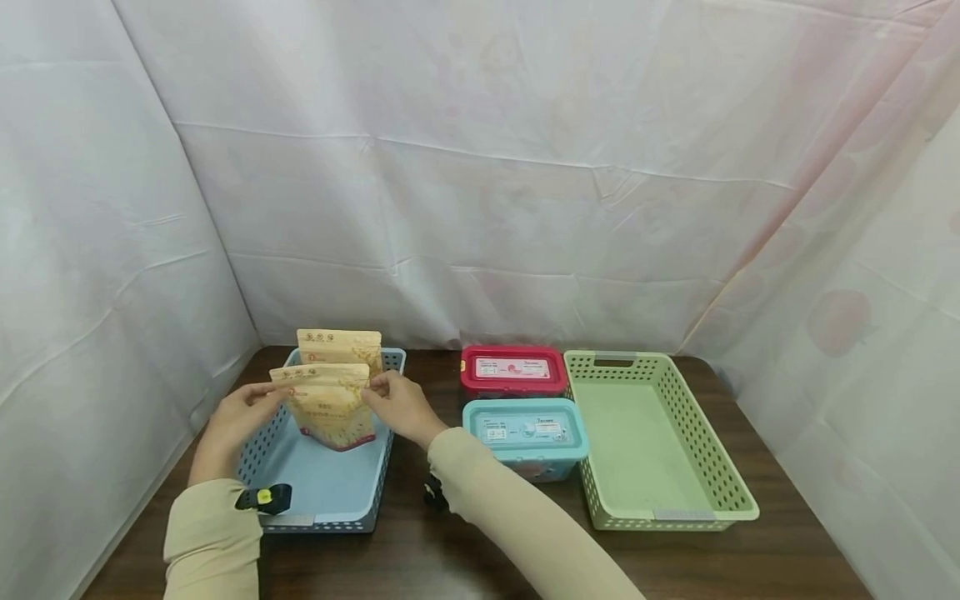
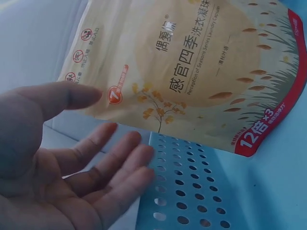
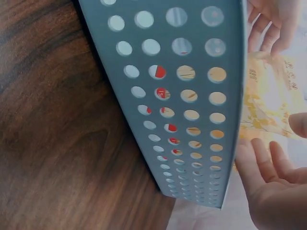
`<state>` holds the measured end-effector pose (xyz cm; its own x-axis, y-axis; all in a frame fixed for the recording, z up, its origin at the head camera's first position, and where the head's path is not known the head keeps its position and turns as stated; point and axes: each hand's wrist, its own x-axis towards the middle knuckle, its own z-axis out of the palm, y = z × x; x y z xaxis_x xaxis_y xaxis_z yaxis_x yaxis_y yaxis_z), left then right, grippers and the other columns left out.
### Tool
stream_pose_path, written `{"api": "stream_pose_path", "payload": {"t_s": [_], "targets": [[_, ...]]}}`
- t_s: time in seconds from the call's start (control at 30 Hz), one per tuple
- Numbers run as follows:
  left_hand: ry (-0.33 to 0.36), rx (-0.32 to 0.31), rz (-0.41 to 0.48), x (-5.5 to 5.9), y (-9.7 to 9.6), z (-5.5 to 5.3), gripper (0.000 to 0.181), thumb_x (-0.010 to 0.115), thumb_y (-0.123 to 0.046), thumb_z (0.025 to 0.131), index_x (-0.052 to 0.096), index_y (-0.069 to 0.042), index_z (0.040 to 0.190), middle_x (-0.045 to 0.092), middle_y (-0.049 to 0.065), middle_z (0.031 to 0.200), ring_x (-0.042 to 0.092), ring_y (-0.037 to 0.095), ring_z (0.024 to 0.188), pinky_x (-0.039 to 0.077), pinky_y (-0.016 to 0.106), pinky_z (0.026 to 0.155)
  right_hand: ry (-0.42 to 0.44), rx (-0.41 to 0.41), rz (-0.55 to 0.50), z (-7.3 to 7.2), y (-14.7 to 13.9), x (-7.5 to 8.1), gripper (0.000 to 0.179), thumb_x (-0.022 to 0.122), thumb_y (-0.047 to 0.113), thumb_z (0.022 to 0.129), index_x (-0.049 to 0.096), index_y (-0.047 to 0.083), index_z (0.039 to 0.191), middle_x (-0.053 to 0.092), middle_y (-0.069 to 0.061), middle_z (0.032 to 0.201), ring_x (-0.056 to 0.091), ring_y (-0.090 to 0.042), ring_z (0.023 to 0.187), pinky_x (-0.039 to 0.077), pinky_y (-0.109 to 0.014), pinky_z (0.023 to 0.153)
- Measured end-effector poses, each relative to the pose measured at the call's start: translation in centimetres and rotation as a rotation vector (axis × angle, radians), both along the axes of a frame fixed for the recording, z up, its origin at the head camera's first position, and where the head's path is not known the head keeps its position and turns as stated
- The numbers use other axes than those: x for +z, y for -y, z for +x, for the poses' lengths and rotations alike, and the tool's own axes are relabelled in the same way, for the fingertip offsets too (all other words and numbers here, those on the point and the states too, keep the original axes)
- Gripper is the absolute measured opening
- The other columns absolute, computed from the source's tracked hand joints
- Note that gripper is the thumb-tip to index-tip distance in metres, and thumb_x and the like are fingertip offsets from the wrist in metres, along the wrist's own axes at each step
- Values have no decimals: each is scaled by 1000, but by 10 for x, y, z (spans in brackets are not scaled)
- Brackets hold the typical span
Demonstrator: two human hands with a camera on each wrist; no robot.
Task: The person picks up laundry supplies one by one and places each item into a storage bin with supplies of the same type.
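Note:
A beige laundry capsule pouch [image 1: 330, 408] with a red bottom band leans upright inside the blue basket [image 1: 315, 487]. My left hand [image 1: 243, 415] is at its upper left edge. In the left wrist view the thumb [image 2: 76, 97] overlaps the pouch edge, while the other fingers spread loosely below it. My right hand [image 1: 401, 407] pinches the pouch's upper right edge; in the right wrist view its thumb and fingers lie on either side of that edge. A second, similar pouch [image 1: 341, 340] stands behind the first, its lower part hidden.
Right of the blue basket are a red lidded box [image 1: 513, 387] and a light-blue lidded box [image 1: 525, 454], one in front of the other. A green basket [image 1: 675, 517] stands beside them. White cloth [image 1: 480, 208] surrounds the dark wooden table [image 1: 450, 558].

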<state>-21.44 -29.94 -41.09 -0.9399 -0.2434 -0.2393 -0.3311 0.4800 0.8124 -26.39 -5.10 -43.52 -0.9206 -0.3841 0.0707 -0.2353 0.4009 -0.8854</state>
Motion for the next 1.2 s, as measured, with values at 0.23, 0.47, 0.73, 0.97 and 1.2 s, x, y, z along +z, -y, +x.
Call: {"api": "stream_pose_path", "payload": {"t_s": [0.23, 0.47, 0.73, 0.97, 1.2], "targets": [[20, -94, -23, 3, 2, -2, 104, 44, -68, 97, 9, 11, 155, 15, 39, 155, 17, 57, 140, 20, 77, 105, 65, 76, 9, 2, -4, 8, 58, 60, 42, 100, 48, 6, 144, 60, -6, 133, 58, -17, 121, 52, -32, 95], [42, -128, -55, 10, -1, -2, 104, 41, -68, 97, 4, 11, 154, 11, 40, 155, 16, 59, 140, 22, 76, 105, 82, 136, 39, 1, -10, 13, 64, 58, 45, 101, 42, 6, 149, 50, -9, 147, 53, -20, 129, 50, -35, 99], [32, -137, -65, 18, -6, 6, 105, 41, -66, 98, -1, 13, 154, 13, 42, 153, 18, 58, 139, 24, 75, 105, 57, 158, 101, 4, -15, 20, 67, 58, 46, 100, 40, 5, 151, 47, -12, 149, 48, -28, 135, 47, -39, 104], [-28, -161, -94, 23, -10, 14, 101, 44, -60, 100, -1, 13, 153, 13, 43, 152, 17, 60, 139, 24, 77, 104, 33, 173, 132, 9, -20, 27, 71, 58, 48, 100, 37, 5, 153, 44, -13, 151, 45, -26, 137, 45, -41, 106], [-86, -169, -139, 27, -15, 22, 100, 46, -58, 100, 0, 13, 153, 10, 44, 153, 18, 61, 138, 25, 76, 103, 2, 201, 138, 14, -26, 33, 76, 58, 51, 99, 33, 5, 154, 41, -12, 152, 44, -24, 136, 44, -43, 106]]}}
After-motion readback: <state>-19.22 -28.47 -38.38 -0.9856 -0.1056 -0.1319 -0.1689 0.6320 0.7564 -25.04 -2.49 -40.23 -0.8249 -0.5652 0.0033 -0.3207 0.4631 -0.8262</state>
